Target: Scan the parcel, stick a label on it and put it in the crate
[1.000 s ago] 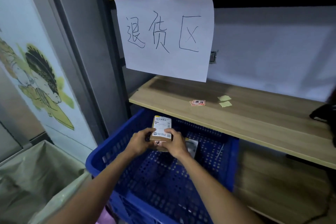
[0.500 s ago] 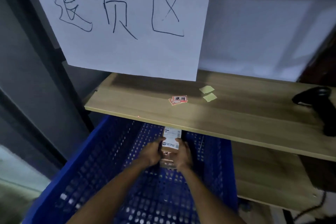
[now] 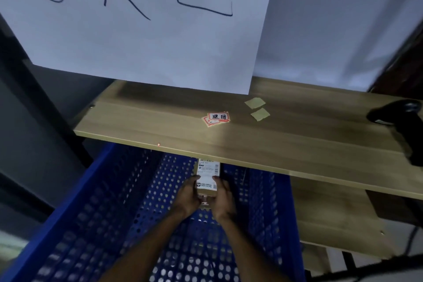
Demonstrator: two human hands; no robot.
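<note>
A small cardboard parcel (image 3: 207, 178) with a white shipping label sits deep inside the blue perforated crate (image 3: 98, 208), its far end hidden under the wooden shelf edge. My left hand (image 3: 186, 197) grips its left side and my right hand (image 3: 223, 199) grips its right side. A small stack of red-bordered stickers (image 3: 216, 118) lies on the shelf (image 3: 160, 126) above. The black barcode scanner (image 3: 398, 126) rests at the shelf's right end.
A large white paper sign (image 3: 137, 30) with handwritten characters hangs over the shelf's back. Two yellow sticky notes (image 3: 257, 109) lie beside the stickers. A lower wooden shelf (image 3: 332, 220) runs to the right of the crate. A dark metal post (image 3: 34, 89) stands at the left.
Both hands have carried the parcel down and forward, from above the crate to deep inside it under the shelf edge. The view has moved closer to the shelf.
</note>
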